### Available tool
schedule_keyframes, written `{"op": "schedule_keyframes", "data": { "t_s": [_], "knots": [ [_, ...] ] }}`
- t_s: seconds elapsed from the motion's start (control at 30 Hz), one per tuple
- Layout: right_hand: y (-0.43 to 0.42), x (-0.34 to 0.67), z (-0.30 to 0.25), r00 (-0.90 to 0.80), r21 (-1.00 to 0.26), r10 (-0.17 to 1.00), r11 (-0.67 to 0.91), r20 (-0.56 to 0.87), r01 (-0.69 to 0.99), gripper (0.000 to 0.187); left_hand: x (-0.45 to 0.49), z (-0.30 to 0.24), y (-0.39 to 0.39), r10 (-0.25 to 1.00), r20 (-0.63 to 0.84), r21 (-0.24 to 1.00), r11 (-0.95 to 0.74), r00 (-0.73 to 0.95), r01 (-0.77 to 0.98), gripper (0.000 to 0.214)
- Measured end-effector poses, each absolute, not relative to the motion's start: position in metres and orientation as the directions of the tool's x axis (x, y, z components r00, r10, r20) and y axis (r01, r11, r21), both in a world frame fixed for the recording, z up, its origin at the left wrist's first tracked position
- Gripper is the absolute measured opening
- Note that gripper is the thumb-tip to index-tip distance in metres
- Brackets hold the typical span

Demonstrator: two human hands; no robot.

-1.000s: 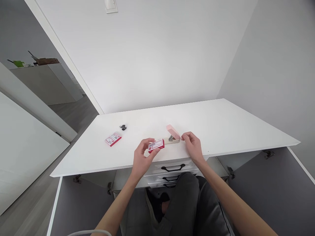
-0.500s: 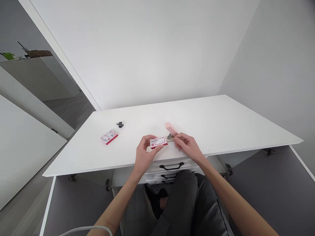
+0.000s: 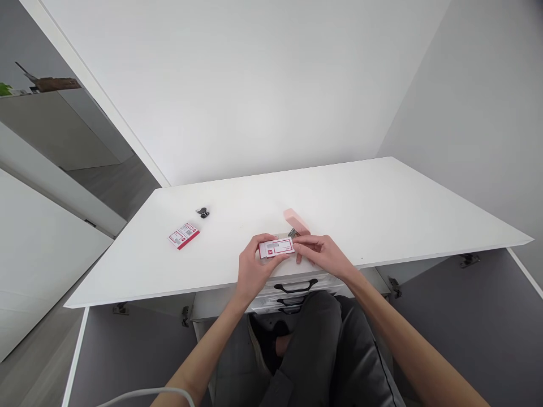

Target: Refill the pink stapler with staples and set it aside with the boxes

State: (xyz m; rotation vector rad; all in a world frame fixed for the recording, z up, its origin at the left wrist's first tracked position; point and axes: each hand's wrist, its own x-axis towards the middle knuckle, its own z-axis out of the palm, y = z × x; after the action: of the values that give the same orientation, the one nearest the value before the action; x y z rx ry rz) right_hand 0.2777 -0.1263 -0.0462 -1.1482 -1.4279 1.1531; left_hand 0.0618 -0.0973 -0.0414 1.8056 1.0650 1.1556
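Note:
My left hand [image 3: 255, 263] holds a small red-and-white cardboard box [image 3: 280, 247] by its long sides, thumb in front and fingers behind. The fingers of my right hand [image 3: 318, 253] are closed on the box's right end. Its printed top appears shifted to the right, with a pale part showing at the left end. Just behind the hands, a pink stapler-like object [image 3: 296, 220] stands tilted up with a metal part beneath. Its lower part is mostly hidden by my hands and the box.
A second red-and-white box [image 3: 184, 235] lies on the left of the white tabletop [image 3: 382, 209], with a small black-and-silver object [image 3: 203, 212] behind it. Below the front edge are drawers with black handles [image 3: 296, 286] and open cabinet doors [image 3: 462, 322] on both sides.
My right hand has moved from the pink stapler-like object to the box's right end. The box's printed top has slid right. The pink object remains raised.

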Motion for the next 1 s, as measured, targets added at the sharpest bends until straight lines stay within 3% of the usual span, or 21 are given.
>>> {"op": "schedule_keyframes", "data": {
  "t_s": [0.2, 0.57, 1.0],
  "knots": [
    [-0.124, 0.278, -0.048, -0.169, -0.991, 0.982, 0.101, 0.085, 0.091, 0.036, 0.065, -0.040, -0.098, 0.892, 0.354, 0.846, -0.433, 0.280, 0.310, 0.041],
    [-0.121, 0.275, -0.061, -0.002, -0.983, 0.983, 0.181, 0.181, -0.015, 0.033, 0.055, -0.046, -0.094, 0.867, 0.377, 0.815, -0.478, 0.326, 0.328, 0.025],
    [-0.126, 0.276, -0.059, -0.046, -0.958, 0.958, 0.283, 0.284, -0.038, 0.025, 0.020, -0.040, -0.089, 0.858, 0.278, 0.705, -0.488, 0.432, 0.515, 0.031]
  ]
}}
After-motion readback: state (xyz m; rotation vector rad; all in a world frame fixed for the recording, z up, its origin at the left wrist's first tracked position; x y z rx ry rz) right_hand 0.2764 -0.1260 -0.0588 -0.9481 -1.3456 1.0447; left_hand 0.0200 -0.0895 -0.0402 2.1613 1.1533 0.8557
